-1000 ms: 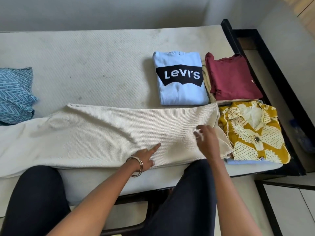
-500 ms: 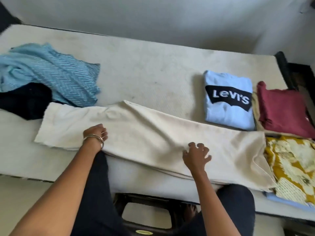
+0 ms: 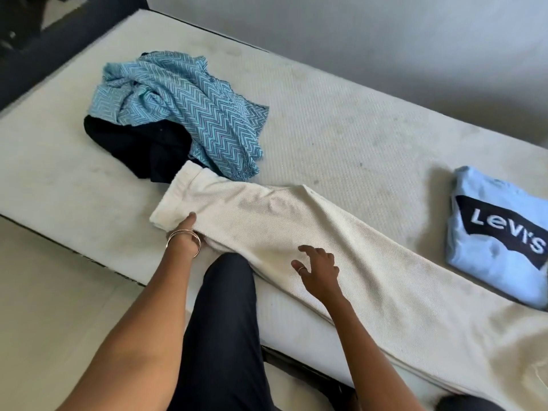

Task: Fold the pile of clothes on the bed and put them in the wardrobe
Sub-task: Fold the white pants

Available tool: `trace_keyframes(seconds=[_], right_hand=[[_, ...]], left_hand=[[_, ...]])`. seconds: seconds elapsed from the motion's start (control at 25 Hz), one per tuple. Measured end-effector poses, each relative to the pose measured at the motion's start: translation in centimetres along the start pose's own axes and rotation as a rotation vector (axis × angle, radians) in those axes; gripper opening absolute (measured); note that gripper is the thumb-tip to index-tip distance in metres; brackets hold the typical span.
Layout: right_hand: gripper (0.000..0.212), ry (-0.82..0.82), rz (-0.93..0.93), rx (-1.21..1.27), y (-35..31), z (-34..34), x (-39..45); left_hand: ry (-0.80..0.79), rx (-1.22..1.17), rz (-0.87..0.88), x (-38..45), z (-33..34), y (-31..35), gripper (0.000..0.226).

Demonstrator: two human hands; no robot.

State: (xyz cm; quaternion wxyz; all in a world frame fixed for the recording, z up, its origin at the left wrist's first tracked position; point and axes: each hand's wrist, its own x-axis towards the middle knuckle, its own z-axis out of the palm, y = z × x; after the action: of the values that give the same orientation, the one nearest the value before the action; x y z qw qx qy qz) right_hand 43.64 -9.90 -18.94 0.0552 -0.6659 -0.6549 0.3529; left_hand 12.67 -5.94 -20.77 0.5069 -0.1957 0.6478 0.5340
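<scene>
The cream trousers (image 3: 311, 247) lie stretched flat along the near edge of the bed (image 3: 341, 137), running from the centre left of the frame down to the lower right corner. They look halved lengthwise already, but not yet folded across, so this garment is, by my reading, mid-fold.

The left hand (image 3: 185, 234) grips the hem end of the trousers at centre left: the thumb lies on top of the cloth and the fingers are tucked under it, out of sight. A bangle (image 3: 184, 240) sits on that wrist. The right hand (image 3: 318, 266) hovers over the middle of the trousers with its fingers spread and relaxed, holding nothing; whether the fingertips touch the cloth I cannot tell.

Done so far, as far as can be seen: one light blue Levi's T-shirt (image 3: 498, 238) lies folded at the right edge of the frame, just beside the trousers.

Still to do: a crumpled blue zigzag garment (image 3: 189, 114) and a dark garment (image 3: 139, 146) partly under it sit in a heap in the upper left, touching the hem end of the trousers. No wardrobe is in view, so the putting away seems not to have begun.

The heap crowds the hem end, and the person's dark-clad knee (image 3: 225, 307) presses against the bed's near edge between the two arms. Neither looks a serious hindrance to bringing the hem across.
</scene>
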Motion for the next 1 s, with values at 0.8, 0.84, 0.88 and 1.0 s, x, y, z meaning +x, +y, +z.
trace_keyframes(seconds=[0.8,0.84,0.88,1.0], right_hand=[[0.056,0.364,-0.005,1.469,6.0,-14.6,-7.8],[0.059,0.436,-0.01,1.603,7.5,-16.1,-9.0],[0.06,0.535,-0.009,1.741,10.1,-17.3,-10.7],[0.08,0.772,0.151,1.975,18.2,-17.0,-14.9]], left_hand=[[-1.054,0.474,0.755,-27.7,13.4,-12.3,0.045],[-1.19,0.665,0.813,-29.3,13.6,-15.5,0.055],[-1.374,0.917,0.857,-30.6,13.8,-19.1,0.064],[-1.67,1.801,1.062,-30.2,13.5,-27.6,0.077]])
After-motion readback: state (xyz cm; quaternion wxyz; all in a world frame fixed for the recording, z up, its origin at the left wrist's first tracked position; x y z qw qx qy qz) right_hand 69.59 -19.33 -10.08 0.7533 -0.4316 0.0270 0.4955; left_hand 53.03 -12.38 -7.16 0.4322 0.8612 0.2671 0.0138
